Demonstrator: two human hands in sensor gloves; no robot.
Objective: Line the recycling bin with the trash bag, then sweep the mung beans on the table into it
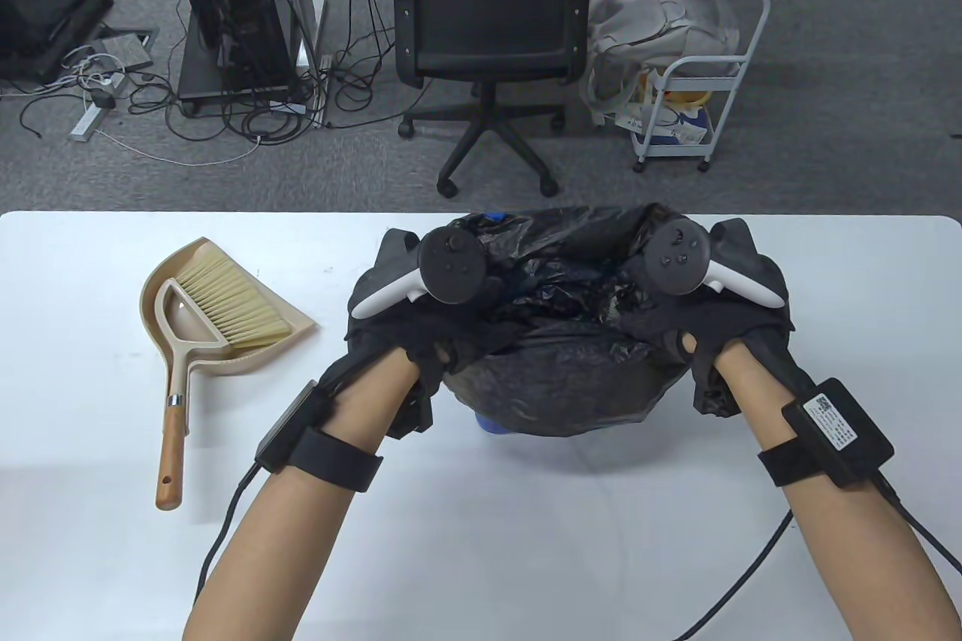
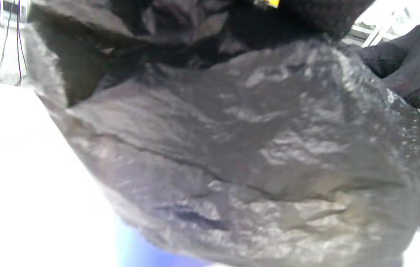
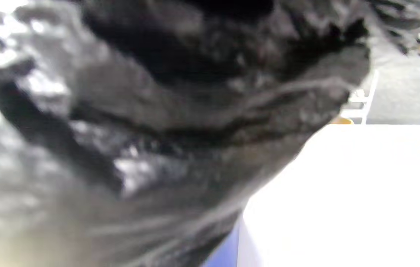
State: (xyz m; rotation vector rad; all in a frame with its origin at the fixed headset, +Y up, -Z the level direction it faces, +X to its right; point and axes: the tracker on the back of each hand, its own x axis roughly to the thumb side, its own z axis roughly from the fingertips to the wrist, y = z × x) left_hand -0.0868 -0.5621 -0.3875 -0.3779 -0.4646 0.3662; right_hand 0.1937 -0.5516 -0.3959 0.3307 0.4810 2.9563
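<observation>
Two gloved hands, one bag, one bin, one brush and one dustpan are on the white table (image 1: 526,558). The left hand (image 1: 409,329) and right hand (image 1: 714,325) grip opposite sides of the black, crinkled, glossy bag (image 1: 571,370), fingers curled into the plastic. The bag drapes over the blue bin (image 1: 492,427), which stands mid-table and shows only at the base. Left of it, the brush (image 1: 218,303) lies in the beige dustpan (image 1: 176,273). No beans are visible.

Both hands (image 1: 571,303) on black trash bag (image 1: 560,370)
</observation>
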